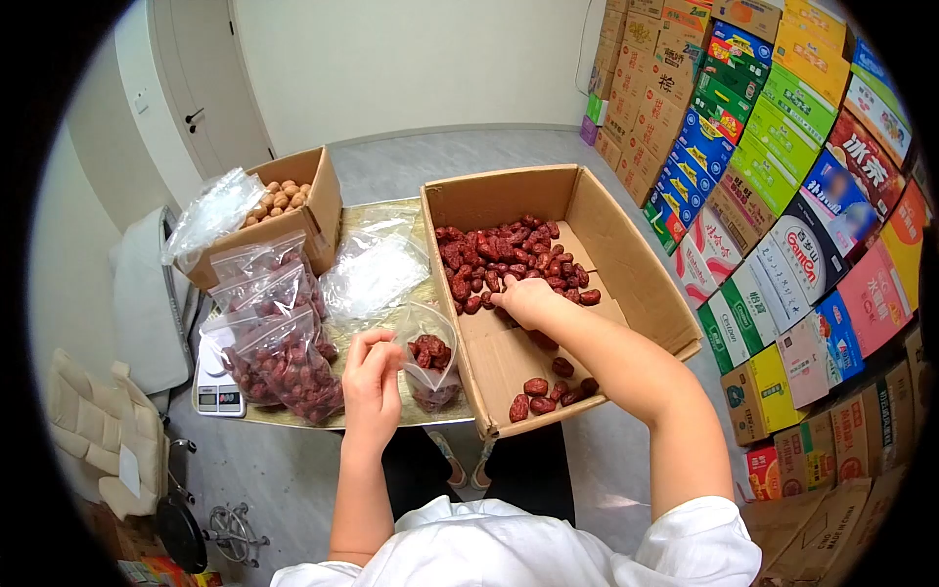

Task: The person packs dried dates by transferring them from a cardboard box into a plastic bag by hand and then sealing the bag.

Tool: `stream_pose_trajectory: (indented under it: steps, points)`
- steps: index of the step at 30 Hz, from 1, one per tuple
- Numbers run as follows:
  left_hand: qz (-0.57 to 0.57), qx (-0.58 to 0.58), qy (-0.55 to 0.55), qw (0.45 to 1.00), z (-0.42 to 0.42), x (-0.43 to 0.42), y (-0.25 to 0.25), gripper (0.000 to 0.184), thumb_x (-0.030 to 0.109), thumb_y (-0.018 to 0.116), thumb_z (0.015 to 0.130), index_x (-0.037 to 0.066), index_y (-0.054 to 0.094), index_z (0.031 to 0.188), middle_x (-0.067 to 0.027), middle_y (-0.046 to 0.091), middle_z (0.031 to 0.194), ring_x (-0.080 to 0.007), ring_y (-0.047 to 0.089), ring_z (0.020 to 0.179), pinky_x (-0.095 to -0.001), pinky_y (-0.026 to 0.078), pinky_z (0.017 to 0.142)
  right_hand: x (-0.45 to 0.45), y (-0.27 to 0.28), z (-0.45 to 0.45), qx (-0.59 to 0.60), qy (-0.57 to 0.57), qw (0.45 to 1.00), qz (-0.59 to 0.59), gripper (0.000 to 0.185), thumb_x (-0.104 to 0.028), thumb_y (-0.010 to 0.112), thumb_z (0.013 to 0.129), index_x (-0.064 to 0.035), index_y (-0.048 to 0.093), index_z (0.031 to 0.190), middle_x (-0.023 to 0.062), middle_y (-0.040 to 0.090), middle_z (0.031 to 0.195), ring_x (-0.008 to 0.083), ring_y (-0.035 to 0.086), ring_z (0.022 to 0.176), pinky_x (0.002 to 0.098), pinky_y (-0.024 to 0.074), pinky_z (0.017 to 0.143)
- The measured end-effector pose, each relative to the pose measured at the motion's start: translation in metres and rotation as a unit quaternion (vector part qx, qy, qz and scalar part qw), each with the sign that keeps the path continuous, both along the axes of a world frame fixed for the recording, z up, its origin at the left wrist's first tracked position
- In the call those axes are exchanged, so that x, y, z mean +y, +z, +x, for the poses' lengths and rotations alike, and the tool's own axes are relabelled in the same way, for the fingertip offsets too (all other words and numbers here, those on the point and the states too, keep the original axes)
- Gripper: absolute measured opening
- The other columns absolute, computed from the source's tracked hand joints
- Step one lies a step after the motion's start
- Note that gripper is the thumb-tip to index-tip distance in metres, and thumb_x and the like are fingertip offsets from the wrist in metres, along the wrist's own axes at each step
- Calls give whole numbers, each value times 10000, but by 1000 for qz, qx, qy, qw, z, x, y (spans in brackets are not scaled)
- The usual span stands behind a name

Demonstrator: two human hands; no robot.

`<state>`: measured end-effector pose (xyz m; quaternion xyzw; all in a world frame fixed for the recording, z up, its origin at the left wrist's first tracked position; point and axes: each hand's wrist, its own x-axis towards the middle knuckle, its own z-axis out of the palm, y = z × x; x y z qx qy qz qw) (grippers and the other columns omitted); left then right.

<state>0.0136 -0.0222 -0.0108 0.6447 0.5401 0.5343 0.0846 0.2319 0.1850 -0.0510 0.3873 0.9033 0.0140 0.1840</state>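
My right hand (pixel 533 301) reaches into an open cardboard box (pixel 631 259), its fingers curled down among the dried red dates (pixel 504 247). Its palm side is hidden from me. Several loose dates (pixel 540 387) lie at the box's near end. Left of the box, my left hand (pixel 374 377) has bent fingers at the upper left edge of a clear plastic bag (pixel 427 328). That bag stands upright with its mouth open and some dates inside. Filled zip bags of dates (pixel 284 362) are piled left of this hand.
A smaller carton (pixel 318 210) holds walnuts (pixel 281 199), with plastic bags (pixel 220 210) over its side. Flat clear bags (pixel 377 269) lie on the table. A digital scale (pixel 220 396) sits at the left edge. Stacked cartons (pixel 773 186) line the right; a beige chair (pixel 103 430) stands left.
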Motion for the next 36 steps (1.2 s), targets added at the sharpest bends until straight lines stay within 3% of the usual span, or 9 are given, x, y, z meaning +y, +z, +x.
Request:
stream_pose_trajectory:
  steps: [2, 4, 8, 15, 21, 23, 24, 29, 36]
  points:
    - [-15, -2, -1, 1000, 0, 0, 0, 129, -118, 536, 844, -18, 599, 897, -155, 583, 1060, -264, 608, 837, -319, 500, 719, -3, 2, 0, -5, 9, 1000, 15, 589, -101, 692, 797, -220, 561, 1359, 189, 540, 1271, 330, 657, 1058, 415, 558, 847]
    - [5, 0, -3, 1000, 0, 1, -2, 152, -140, 491, 845, -20, 575, 884, -117, 576, 1050, -158, 543, 757, -260, 452, 679, -6, 7, 0, 14, 14, 1000, 18, 452, -79, 635, 833, -173, 635, 1275, 189, 564, 1251, 331, 668, 1037, 421, 559, 850]
    - [5, 2, -3, 1000, 1, 2, -1, 152, -140, 487, 848, -20, 574, 881, -115, 575, 1053, -157, 542, 754, -260, 452, 678, 10, -18, -1, 10, 20, 999, 34, 333, -65, 638, 812, -105, 709, 1134, 202, 595, 1198, 334, 673, 1021, 420, 559, 853]
    - [-3, -5, -3, 1000, 2, 2, 2, 166, -147, 495, 828, -15, 582, 879, -122, 577, 1061, -166, 550, 758, -267, 454, 684, 11, 33, -1, 233, 25, 971, -45, 242, -32, 696, 697, -25, 665, 937, 174, 616, 994, 348, 627, 962, 436, 519, 851]
    - [8, 2, 1, 1000, 6, 5, 5, 155, -134, 510, 829, -12, 595, 874, -137, 590, 1061, -209, 584, 786, -281, 465, 697, -36, 101, -27, 495, 94, 859, -93, 263, -87, 701, 780, -25, 624, 1023, 146, 609, 991, 332, 616, 972, 409, 513, 838]
    - [11, 7, 7, 1000, 7, 4, 6, 151, -129, 514, 831, -12, 600, 874, -141, 594, 1060, -219, 593, 797, -286, 469, 700, -51, 111, -37, 517, 199, 828, -88, 258, -53, 700, 802, -14, 617, 1042, 119, 584, 948, 250, 616, 873, 344, 524, 778]
    - [-2, 2, 6, 1000, 7, 4, 7, 143, -124, 538, 823, -15, 606, 884, -150, 589, 1059, -241, 613, 815, -310, 494, 713, -62, 117, -40, 502, 185, 831, -152, 257, -51, 718, 805, -21, 620, 1040, 111, 573, 973, 238, 633, 869, 333, 538, 762]
    - [2, 6, 11, 1000, 6, 3, 5, 128, -110, 564, 826, -17, 612, 898, -157, 583, 1057, -269, 631, 840, -337, 519, 735, -76, 102, -47, 443, 250, 857, -82, 407, -40, 764, 759, -64, 600, 1131, 93, 569, 1062, 258, 651, 855, 357, 561, 738]
    - [-4, -5, 5, 1000, 8, 3, 4, 117, -106, 565, 832, -18, 611, 892, -155, 583, 1055, -269, 625, 835, -336, 511, 724, -70, 104, -45, 508, 169, 828, -169, 364, -34, 752, 783, -43, 621, 1122, 67, 563, 985, 135, 515, 644, 281, 466, 600]
